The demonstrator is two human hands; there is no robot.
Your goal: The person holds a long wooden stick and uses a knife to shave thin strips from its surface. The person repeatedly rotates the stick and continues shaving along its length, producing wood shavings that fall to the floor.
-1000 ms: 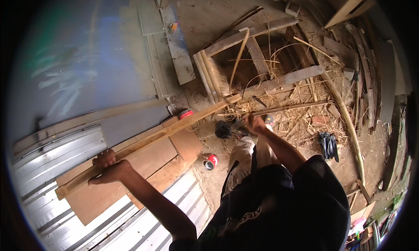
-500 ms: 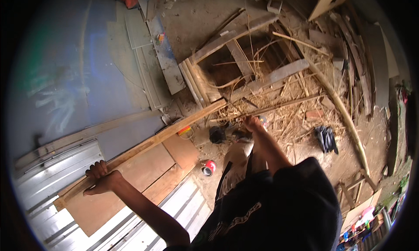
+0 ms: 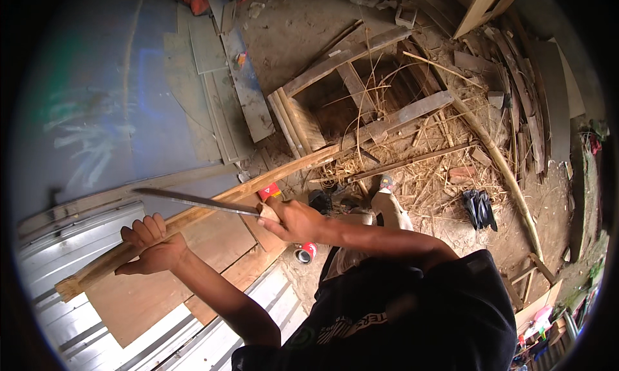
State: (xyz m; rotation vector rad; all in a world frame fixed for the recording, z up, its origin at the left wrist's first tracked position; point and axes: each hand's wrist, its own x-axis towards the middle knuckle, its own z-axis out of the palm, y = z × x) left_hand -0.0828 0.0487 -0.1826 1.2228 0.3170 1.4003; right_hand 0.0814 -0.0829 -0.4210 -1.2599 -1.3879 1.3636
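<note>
A long wooden beam (image 3: 251,185) runs slanting from the lower left up toward a wooden frame. Around its lower part my left hand (image 3: 153,245) is closed, fingers over the upper side and thumb along the lower. My right hand (image 3: 293,220) is closed on the pale handle of a machete (image 3: 193,201), to the right of my left hand. The long, thin blade points left and crosses over the beam; whether it touches the wood I cannot tell.
The wooden frame (image 3: 419,106) stands ahead, with wood shavings (image 3: 425,177) strewn around it. Boards (image 3: 216,242) lie on corrugated metal sheet (image 3: 71,245) at left. A red can (image 3: 305,252), a black plastic bag (image 3: 479,210) and a long pole (image 3: 500,161) lie about.
My right hand has swung left and up from beside my legs, bringing the machete over the beam. The beam's near end has shifted slightly toward the lower left; my left hand still grips it.
</note>
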